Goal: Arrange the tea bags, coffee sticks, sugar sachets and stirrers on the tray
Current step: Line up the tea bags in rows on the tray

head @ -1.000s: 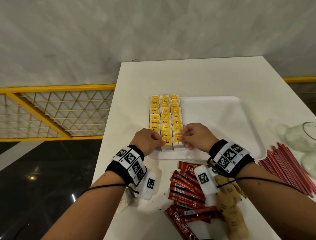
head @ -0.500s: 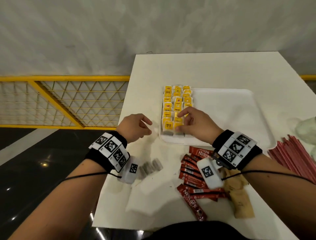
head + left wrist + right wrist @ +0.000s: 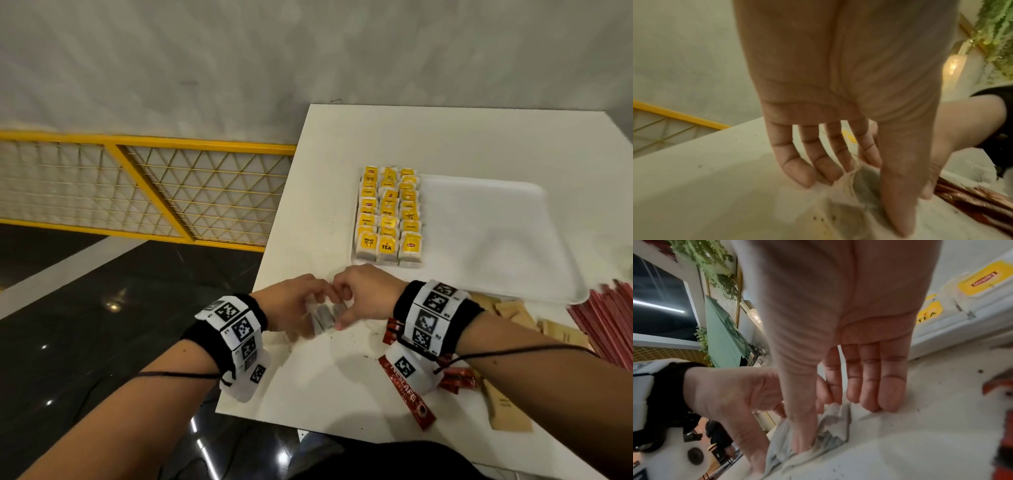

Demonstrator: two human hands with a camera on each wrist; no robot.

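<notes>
We see both hands meeting over a small bunch of loose tea bags [image 3: 323, 317] on the white worktop [image 3: 479, 137], just in front of the tray's near left corner. The left hand [image 3: 291, 301] has its fingers [image 3: 797, 164] curled down onto the bunch from the left, thumb on the near side, grasping the papery bags. The right hand [image 3: 363, 294] closes in from the right, its fingers [image 3: 885, 386] bent over the top of the same bunch and its thumb pressed into the crumpled bags, so the 2 hands pinch the bunch between them. On the white tray [image 3: 496, 240], yellow-tagged tea bags [image 3: 388, 216] stand in 3 neat columns along its left side; the rest of the tray shows bare white. Red coffee sticks [image 3: 411, 397] lie on the worktop under and beside the right wrist, brown sugar sachets [image 3: 507, 407] lie to their right, and red stirrers [image 3: 609, 325] lie in a bundle at the right edge, just beside the tray's near right corner. Dark specks dot the worktop around the hands. A yellow railing [image 3: 147, 192] runs behind the worktop on the left.
</notes>
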